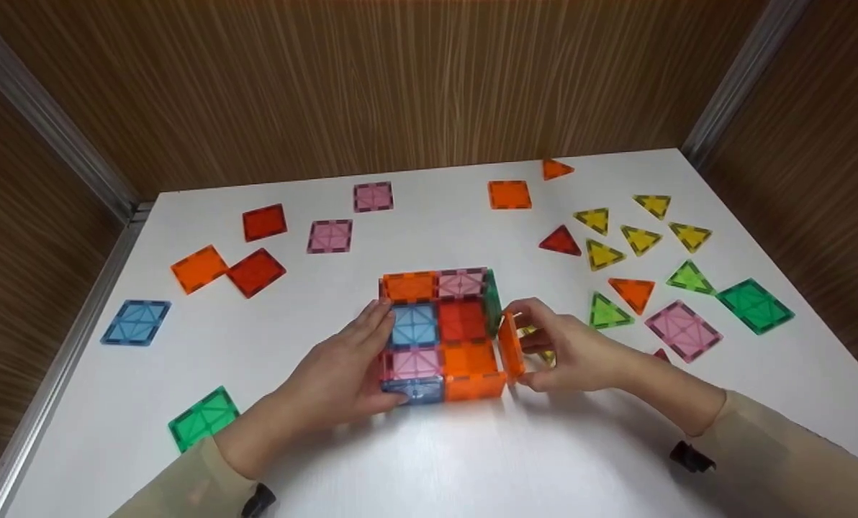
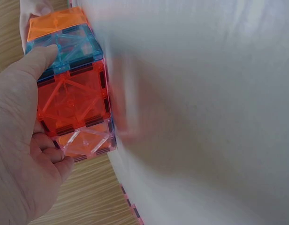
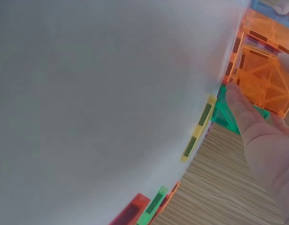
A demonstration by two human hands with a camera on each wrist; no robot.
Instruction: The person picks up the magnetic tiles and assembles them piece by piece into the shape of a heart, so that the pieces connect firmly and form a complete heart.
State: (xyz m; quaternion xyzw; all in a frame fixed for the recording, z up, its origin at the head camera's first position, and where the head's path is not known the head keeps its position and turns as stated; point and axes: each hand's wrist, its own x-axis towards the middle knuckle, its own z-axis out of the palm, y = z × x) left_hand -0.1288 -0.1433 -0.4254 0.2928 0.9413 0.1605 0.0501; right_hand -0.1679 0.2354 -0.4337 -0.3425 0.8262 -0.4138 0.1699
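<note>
A low open-topped box of clear magnetic tiles (image 1: 463,321) sits mid-table, with a floor of blue, red, pink and orange squares. Its back wall is orange and pink, its front wall blue and orange. My left hand (image 1: 335,370) grips the left side, thumb on the blue front tile (image 2: 72,47) and fingers along the red wall tile (image 2: 72,103) and a pink one. Between thumb and fingers, my right hand (image 1: 580,352) pinches an orange square tile (image 1: 511,349), upright beside the box's right side, in front of the green wall tile (image 1: 493,302).
Loose squares lie to the left, including a blue tile (image 1: 137,322) and a green tile (image 1: 204,417). Several triangles, such as a yellow one (image 1: 604,254), spread right of the box near a pink square (image 1: 684,330). Wood-grain panels (image 1: 414,86) border the white table.
</note>
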